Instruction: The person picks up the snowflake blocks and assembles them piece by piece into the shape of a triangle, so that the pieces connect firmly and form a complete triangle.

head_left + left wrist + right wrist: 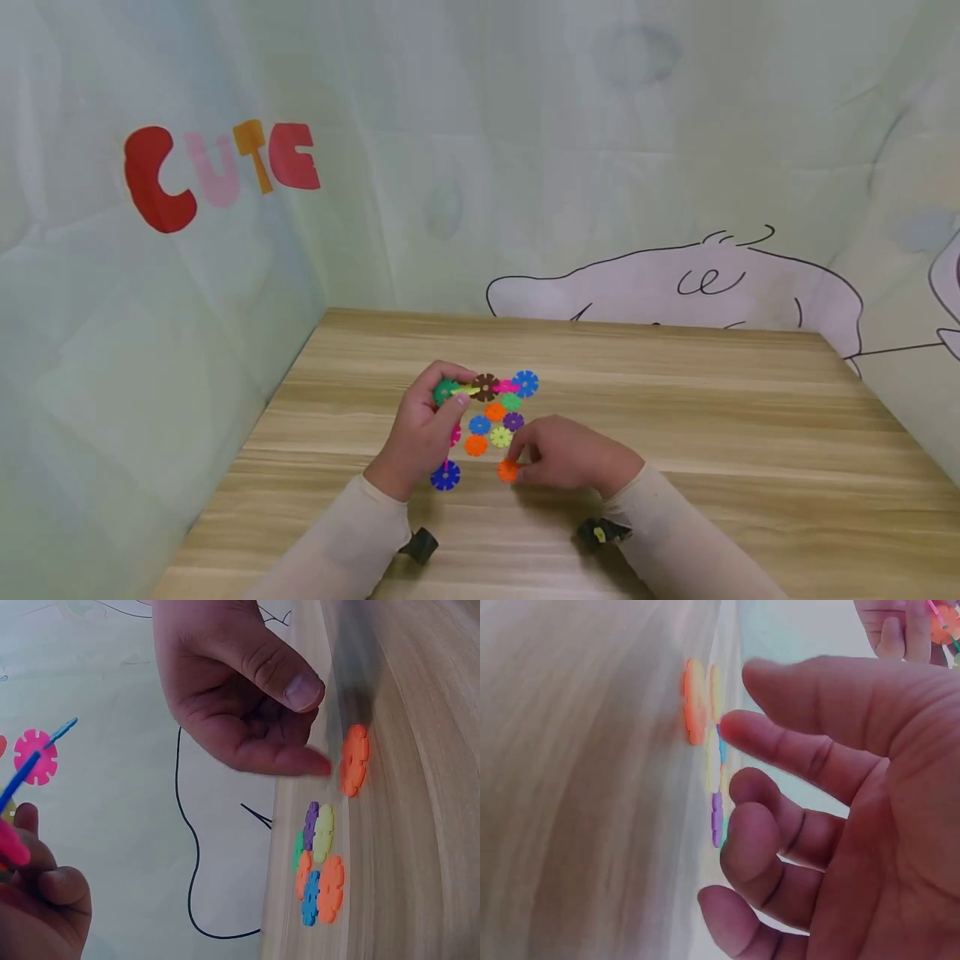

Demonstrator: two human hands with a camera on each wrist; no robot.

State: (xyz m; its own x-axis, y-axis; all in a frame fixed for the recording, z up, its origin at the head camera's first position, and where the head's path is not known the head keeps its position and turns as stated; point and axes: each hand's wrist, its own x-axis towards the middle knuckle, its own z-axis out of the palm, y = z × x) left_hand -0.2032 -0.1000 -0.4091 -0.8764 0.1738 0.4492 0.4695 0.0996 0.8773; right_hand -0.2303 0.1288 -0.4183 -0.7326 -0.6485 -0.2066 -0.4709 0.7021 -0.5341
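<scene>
A cluster of flat plastic snowflake discs (495, 417) is seen lying on the wooden table (750, 433), roughly at its middle, with the two hands placed on either side of it. The left hand (420, 437) is positioned at the left edge of the cluster; its fingers are curled round a joined piece of several discs (480, 387), which includes a green, a brown, a pink and a blue disc and is held at the far side of the cluster. In the left wrist view a pink disc (36, 756) and a blue disc edge-on are seen standing out above the curled fingers. The right hand (573, 457) is placed at the near right of the cluster, with its fingers loosely bent and spread. Its fingertip (319, 766) is brought just beside a single orange disc (507, 470), which lies flat on the table at the near edge of the group; whether it is actually touched cannot be told. No disc is enclosed by this hand. A dark blue disc (445, 476) is noted lying flat near the left wrist. Orange, blue, yellow-green, purple and green discs are recorded lying flat between the two hands. Fabric with the letters CUTE (217, 167) is seen at the far left.
</scene>
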